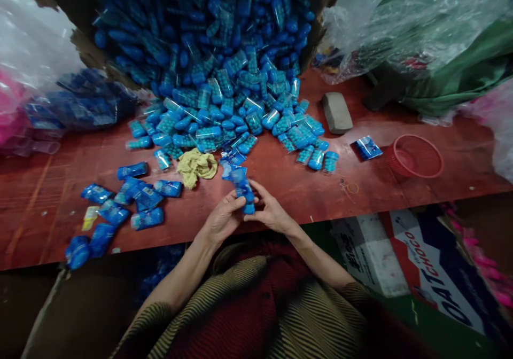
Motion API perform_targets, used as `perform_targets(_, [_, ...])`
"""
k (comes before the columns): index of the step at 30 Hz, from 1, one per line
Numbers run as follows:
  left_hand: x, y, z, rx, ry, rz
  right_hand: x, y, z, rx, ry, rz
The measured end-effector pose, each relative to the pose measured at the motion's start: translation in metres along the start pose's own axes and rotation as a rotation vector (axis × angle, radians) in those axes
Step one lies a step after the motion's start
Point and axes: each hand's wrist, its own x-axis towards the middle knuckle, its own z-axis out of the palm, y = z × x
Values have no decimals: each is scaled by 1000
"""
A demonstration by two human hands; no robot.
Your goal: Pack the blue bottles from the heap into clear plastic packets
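My left hand (225, 213) and my right hand (273, 210) meet near the table's front edge, with their fingers closed around a small blue container (245, 197). Its upper end is blurred, so I cannot tell whether a wrapper is partly over it. Just beyond the fingers lie flat blue printed wrappers (233, 162). A crumpled yellow cloth (196, 166) is left of them. Farther back spreads a big heap of clear containers (224, 102) with blue ends and blue balls inside. To the left sits a loose group of wrapped blue containers (140, 194).
On the red table (385, 193) are a grey block (336, 113), a stack of blue wrappers (366, 148), a rubber band (352, 188) and a red mesh basket (417, 156). A large cardboard box (86, 46) stands behind the heap. Plastic bags (368, 38) crowd the back right.
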Motion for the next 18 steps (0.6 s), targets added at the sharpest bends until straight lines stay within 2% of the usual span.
perform_targets(2, [-5,-1,3,7,-34,-4,-3,-1,-1,-34,23,-3])
perform_targets(4, [-7,-3,4,-20,-8,12,-7,-5,-3,-42,-7,10])
perform_targets(8, [-2,-5,3,-129,172,54,-12,-12,-5,12,-28,59])
perform_targets(11, [5,-7,5,-181,258,85,-11,-8,3,8,64,67])
perform_targets(15, [8,-17,10,-181,205,96,-7,0,18,58,257,137])
perform_targets(18, [8,-27,12,-180,184,150,-1,1,20,109,366,155])
